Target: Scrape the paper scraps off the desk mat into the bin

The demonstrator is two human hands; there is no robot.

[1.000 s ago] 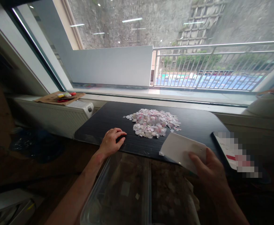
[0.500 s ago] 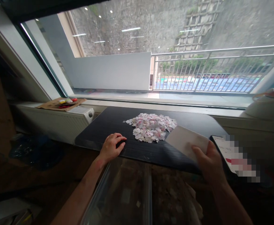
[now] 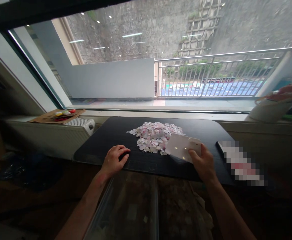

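On the black tabletop in front of you, your right hand grips a white card by its near right corner, thumb on top and fingers wrapped beneath. The card is tilted, its far left edge down against the right flank of the pile of paper scraps. That pile, made up of pink and white bits, lies near the middle of the tabletop, a little toward the window, with a few loose pieces strayed along its left and near edges. Your left hand rests palm down on the near edge of the tabletop, left of the pile and apart from it. Its fingers are loosely curled and grasp nothing that shows. Just below the table edge, between your forearms, stands a clear plastic bin with a few scraps lying in it. Right of your right hand, a flat dark object lies on the tabletop; its surface is blurred out. Off to the left, a white radiator carries a piece of cardboard with small coloured items on it, too small to identify. A pale pot sits on the window sill at the far right.
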